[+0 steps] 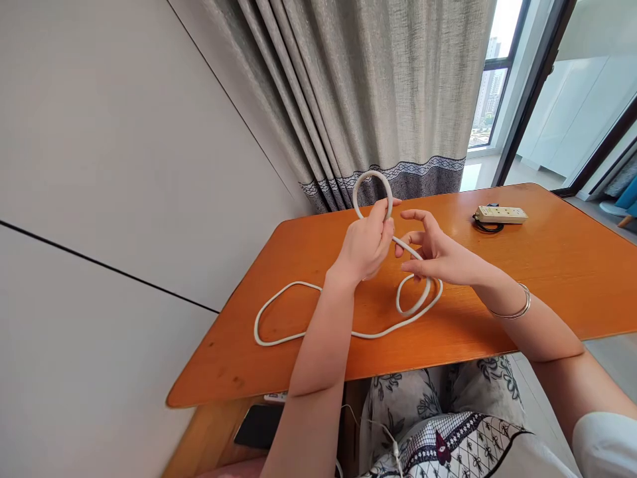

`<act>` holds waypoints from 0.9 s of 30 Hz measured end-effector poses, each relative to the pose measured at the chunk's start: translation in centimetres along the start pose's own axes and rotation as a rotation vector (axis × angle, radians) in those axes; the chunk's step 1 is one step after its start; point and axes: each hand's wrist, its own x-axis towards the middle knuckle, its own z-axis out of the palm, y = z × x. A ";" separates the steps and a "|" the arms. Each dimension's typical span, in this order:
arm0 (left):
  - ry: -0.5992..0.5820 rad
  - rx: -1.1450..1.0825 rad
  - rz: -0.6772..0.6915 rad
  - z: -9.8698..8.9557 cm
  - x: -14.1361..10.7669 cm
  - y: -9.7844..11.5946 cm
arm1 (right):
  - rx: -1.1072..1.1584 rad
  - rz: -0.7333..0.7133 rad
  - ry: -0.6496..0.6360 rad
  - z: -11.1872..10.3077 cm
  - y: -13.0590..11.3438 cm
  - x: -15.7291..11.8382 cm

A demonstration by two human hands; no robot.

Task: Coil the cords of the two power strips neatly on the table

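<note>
A white rope [383,334] lies in loose curves on the orange-brown table [293,252]. My left hand [367,242] is closed on it above the table, and a round loop of the rope stands up over the fingers. From that fist the rope runs right and down, passing by my right hand [428,249]. The fingers of my right hand are apart and curved, close to this stretch of rope; whether they touch it is unclear. Below my right hand, a smaller coil rests on the tabletop.
A power strip [500,214] with a black cable sits at the back right of the table. Grey curtains [398,86] hang behind the table, and a pale wall [124,166] borders it on the left. A dark flat object [259,425] lies below the front edge.
</note>
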 end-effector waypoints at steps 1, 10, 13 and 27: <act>0.019 0.010 -0.002 -0.2 0.0 -0.2 | 0.097 0.039 -0.039 -0.2 -0.3 -0.1; 0.099 0.018 -0.022 -2.0 -0.6 -0.5 | 0.121 0.142 -0.374 -0.3 -1.4 -1.1; 0.063 0.024 -0.013 -2.1 -0.6 -0.2 | -0.325 0.035 -0.160 -0.6 -1.8 -1.4; -0.460 -0.967 -0.211 -1.4 -0.6 2.2 | -0.948 -0.490 0.368 -4.7 -0.8 0.7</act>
